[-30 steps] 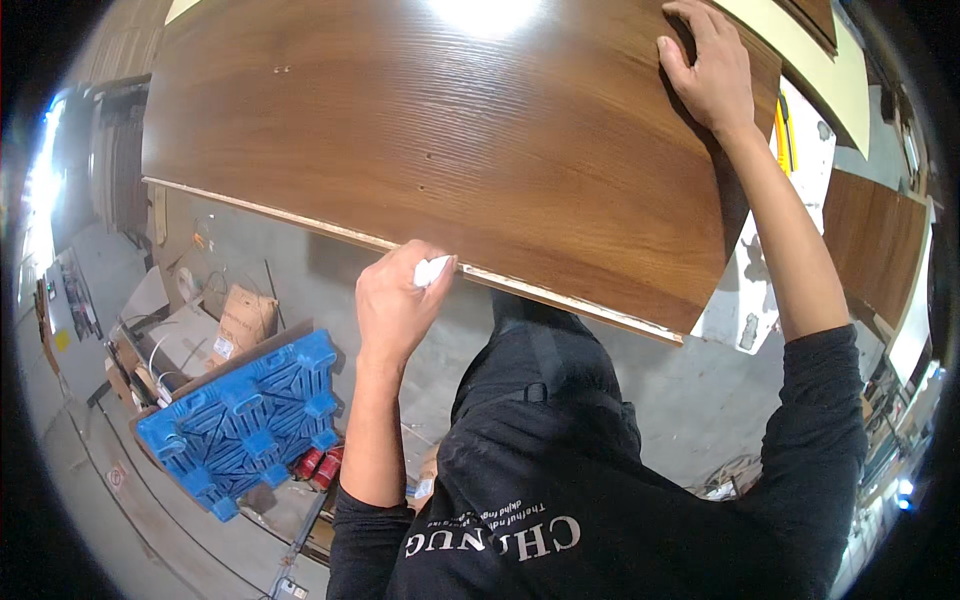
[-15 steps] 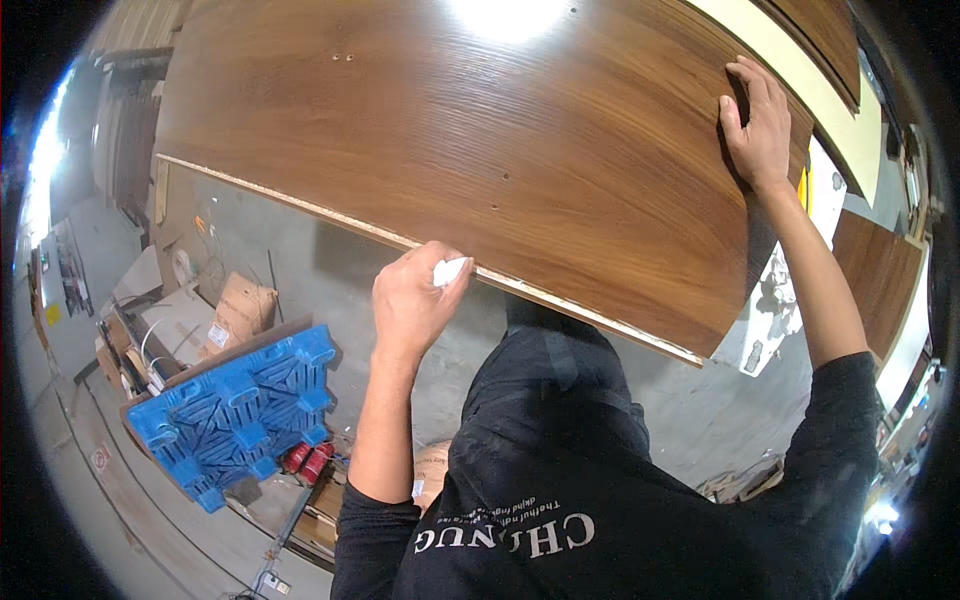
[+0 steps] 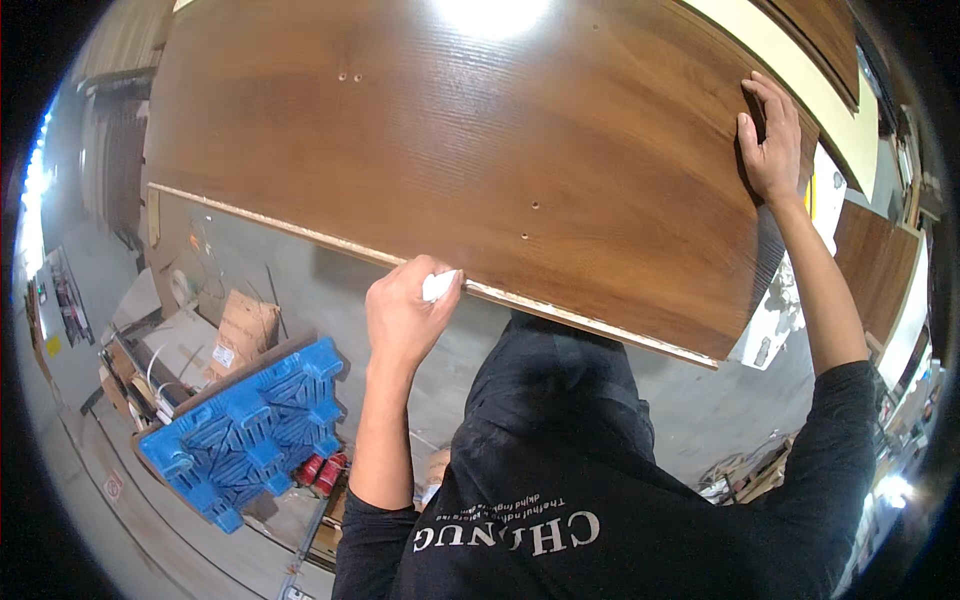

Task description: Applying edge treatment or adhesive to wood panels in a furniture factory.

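A: far left, floor level: blue plastic pallet (image 3: 245,430) leaning tilted, open cardboard box (image 3: 243,328) just behind it, red items (image 3: 322,470) at its lower right corner, too small to identify

B: and the hands?

A: left hand (image 3: 405,318) clenched around a small white wad (image 3: 438,285), cloth or paper, can't tell which. Wad is pressed against the pale raw lower edge of the brown wood-veneer panel (image 3: 480,170)

B: panel position?

A: big, fills the top of the view, tilted, lower edge running down toward the right. A few small drilled holes in the face, glare spot near the top

B: right side?

A: right hand (image 3: 770,140) grips the panel's right edge, palm on the face, fingers wrapped over the edge. Arm in a black sleeve (image 3: 850,440). More wood panels (image 3: 875,265) stacked behind on the far right, scrap on the grey floor (image 3: 690,410) below
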{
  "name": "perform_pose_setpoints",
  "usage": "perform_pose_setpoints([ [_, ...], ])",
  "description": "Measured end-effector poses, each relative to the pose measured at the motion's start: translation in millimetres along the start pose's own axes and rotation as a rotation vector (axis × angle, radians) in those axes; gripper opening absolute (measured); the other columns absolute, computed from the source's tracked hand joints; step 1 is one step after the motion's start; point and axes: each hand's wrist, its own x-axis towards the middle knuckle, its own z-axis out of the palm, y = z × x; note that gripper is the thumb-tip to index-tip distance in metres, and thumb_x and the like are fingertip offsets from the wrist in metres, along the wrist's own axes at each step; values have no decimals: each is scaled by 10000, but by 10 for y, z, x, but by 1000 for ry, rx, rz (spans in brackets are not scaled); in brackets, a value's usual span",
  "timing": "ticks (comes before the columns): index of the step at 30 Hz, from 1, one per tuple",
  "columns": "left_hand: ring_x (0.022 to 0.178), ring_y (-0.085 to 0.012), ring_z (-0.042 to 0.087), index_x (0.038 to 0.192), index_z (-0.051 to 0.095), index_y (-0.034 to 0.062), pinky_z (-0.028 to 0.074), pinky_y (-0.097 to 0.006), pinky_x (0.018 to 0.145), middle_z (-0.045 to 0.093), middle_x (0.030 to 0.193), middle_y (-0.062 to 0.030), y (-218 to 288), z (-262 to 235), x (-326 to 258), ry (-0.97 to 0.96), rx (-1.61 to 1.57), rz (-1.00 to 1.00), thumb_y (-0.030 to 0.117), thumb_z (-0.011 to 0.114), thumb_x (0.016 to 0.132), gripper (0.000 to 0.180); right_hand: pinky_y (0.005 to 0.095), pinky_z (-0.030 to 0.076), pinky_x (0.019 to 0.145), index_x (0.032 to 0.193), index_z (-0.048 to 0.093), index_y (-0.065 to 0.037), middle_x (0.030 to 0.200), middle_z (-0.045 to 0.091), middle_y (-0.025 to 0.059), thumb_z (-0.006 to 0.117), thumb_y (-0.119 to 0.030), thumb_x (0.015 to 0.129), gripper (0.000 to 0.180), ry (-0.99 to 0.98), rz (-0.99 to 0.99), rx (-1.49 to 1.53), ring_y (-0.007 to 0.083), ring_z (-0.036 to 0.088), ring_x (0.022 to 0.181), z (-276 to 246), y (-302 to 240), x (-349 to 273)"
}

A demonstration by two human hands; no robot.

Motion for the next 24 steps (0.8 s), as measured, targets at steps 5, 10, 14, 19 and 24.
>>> perform_pose_setpoints([
  [5,588,-250,607,724,610,35,471,-309,555,634,678,-121,-126,-148,85,-36,29,-56,156,716,742,161,407,336,1002,1144,541,-108,1260,516,90,533,-202,808,348,-37,25,7,298,457,1171,-32,-24,-14],
  [10,643,-294,609,734,623,76,479,-353,581,624,688,-107,-250,-248,105,-24,0,-122,197,706,734,148,406,332,1005,1152,536,-111,1272,506,86,526,-194,812,350,-49,47,-19,294,452,1178,-40,-64,-27],
  [14,667,-290,610,759,626,82,483,-359,597,628,717,-98,-326,-304,121,-53,30,-82,200,703,736,142,405,331,1009,1149,538,-113,1272,507,79,529,-177,810,344,-47,63,-10,291,451,1182,-55,-70,-46],
  [19,702,-290,609,780,637,95,483,-365,610,630,753,-92,-415,-342,145,-35,61,8,204,692,749,126,397,333,1013,1143,545,-109,1272,509,79,530,-188,818,335,-38,62,19,290,458,1178,-21,-27,-38],
  [24,714,-296,606,791,642,102,483,-366,613,627,758,-92,-446,-378,190,-34,68,37,206,685,759,117,399,326,1027,1149,542,-114,1275,504,82,521,-180,822,334,-33,91,-29,282,448,1196,-43,-84,-28],
])
